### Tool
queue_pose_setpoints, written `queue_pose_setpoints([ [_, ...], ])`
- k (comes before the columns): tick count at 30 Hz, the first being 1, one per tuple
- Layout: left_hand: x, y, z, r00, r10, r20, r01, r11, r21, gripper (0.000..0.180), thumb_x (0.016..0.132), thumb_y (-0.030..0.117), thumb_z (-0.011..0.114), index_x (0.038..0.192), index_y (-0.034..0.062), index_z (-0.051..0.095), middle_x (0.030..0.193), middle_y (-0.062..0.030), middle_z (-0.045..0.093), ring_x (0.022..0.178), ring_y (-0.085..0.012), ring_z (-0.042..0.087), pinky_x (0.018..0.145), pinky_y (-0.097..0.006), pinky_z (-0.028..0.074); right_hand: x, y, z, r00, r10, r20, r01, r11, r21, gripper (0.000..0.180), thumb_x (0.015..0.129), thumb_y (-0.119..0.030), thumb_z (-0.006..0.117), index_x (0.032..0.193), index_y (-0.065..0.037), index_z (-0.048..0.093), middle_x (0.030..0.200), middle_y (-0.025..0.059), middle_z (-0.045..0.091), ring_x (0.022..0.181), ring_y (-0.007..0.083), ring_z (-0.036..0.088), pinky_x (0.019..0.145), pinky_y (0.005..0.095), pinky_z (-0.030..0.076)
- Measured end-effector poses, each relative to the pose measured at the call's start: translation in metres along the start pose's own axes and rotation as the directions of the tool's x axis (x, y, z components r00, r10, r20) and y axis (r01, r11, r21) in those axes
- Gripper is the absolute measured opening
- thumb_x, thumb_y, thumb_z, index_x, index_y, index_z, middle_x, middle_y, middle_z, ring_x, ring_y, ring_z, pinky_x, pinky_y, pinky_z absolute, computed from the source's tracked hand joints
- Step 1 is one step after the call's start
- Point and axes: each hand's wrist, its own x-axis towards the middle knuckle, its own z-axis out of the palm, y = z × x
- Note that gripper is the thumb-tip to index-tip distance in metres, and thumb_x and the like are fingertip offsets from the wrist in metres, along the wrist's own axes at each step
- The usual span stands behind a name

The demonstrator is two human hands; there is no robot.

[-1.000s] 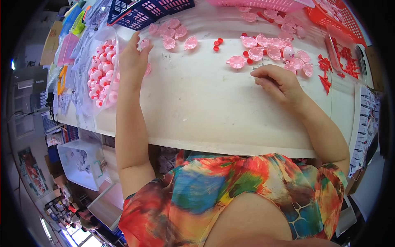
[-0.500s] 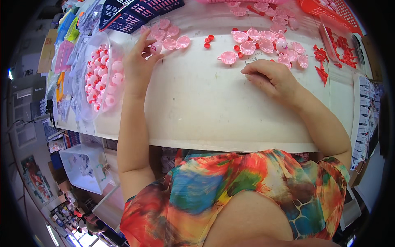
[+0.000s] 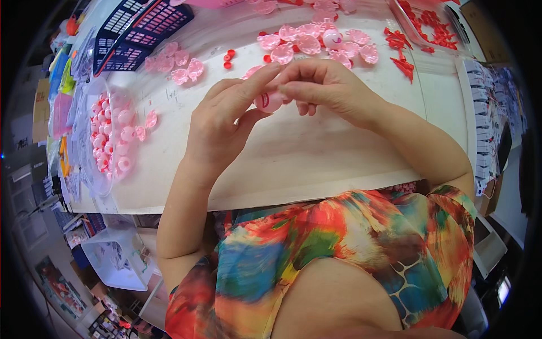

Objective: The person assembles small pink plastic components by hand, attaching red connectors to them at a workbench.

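Both hands meet above the white surface (image 3: pixel 316 164), and between them sits a small pink plastic ball (image 3: pixel 267 101) with a red curved mark on its side. The left hand (image 3: pixel 217 127) has its fingers (image 3: pixel 248 85) curled around the ball from the left and below, thumb pressed up against its underside. The right hand (image 3: pixel 333 90) comes in from the other side, its fingers (image 3: pixel 293 87) pinched closed at the ball's upper edge; whether they hold a tiny part there or just press on the ball cannot be told.

The ball looks like hollow moulded plastic, so it is probably very light and stiff, with a smooth glossy skin that could slip out of a loose pinch. Being round, it offers no flat faces, and cupping it against the palm side of several fingers, as the left hand does, seems the safest hold. A hard squeeze might pop a seam or dent a thin shell.

Just beyond the fingers lie loose pink shell halves (image 3: pixel 307 44) and small red caps (image 3: pixel 227 59). Farther out past the right fingers are red clips (image 3: pixel 403 59). Well to the left of the left fingers a clear bag of finished pink balls (image 3: pixel 110 135) rests, with a dark basket (image 3: pixel 141 28) beyond it.
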Motion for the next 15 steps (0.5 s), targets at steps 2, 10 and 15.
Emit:
queue_pose_setpoints([
  [2, 0.000, -0.005, 0.005, 0.998, -0.022, 0.063, 0.022, 1.000, 0.006, 0.059, 0.061, -0.002, 0.067, 0.116, 0.0107, 0.050, 0.093, -0.0034, 0.062, 0.076, -0.0157, 0.058, 0.067, -0.026, 0.048, 0.002, 0.000, -0.003, 1.000, -0.004, 0.003, 0.004, 0.998, -0.058, 0.027, 0.076, -0.032, 0.063, 0.084, -0.007, 0.059, 0.074, -0.0003, 0.056, 0.063, 0.0068, 0.049, 0.056, 0.0197, 0.039],
  [10, -0.002, 0.003, 0.028, 0.721, -0.630, 0.290, 0.527, 0.226, -0.820, 0.050, 0.078, 0.002, 0.056, 0.124, -0.0003, 0.037, 0.113, -0.0116, 0.051, 0.093, -0.0201, 0.056, 0.079, -0.029, 0.048, 0.012, 0.019, -0.017, 0.709, -0.703, -0.057, 0.496, 0.555, -0.667, 0.010, 0.072, -0.014, 0.066, 0.078, -0.008, 0.060, 0.068, 0.0019, 0.059, 0.057, 0.0113, 0.054, 0.053, 0.0220, 0.043],
  [15, 0.002, 0.004, 0.036, 0.656, -0.645, 0.391, 0.493, -0.025, -0.870, 0.039, 0.086, 0.012, 0.049, 0.122, 0.0003, 0.039, 0.110, -0.0130, 0.053, 0.098, -0.0214, 0.056, 0.082, -0.030, 0.049, 0.010, 0.014, -0.018, 0.604, -0.786, 0.132, 0.504, 0.248, -0.828, 0.010, 0.067, -0.009, 0.064, 0.076, -0.010, 0.059, 0.066, 0.0022, 0.058, 0.059, 0.0187, 0.057, 0.051, 0.0292, 0.043],
])
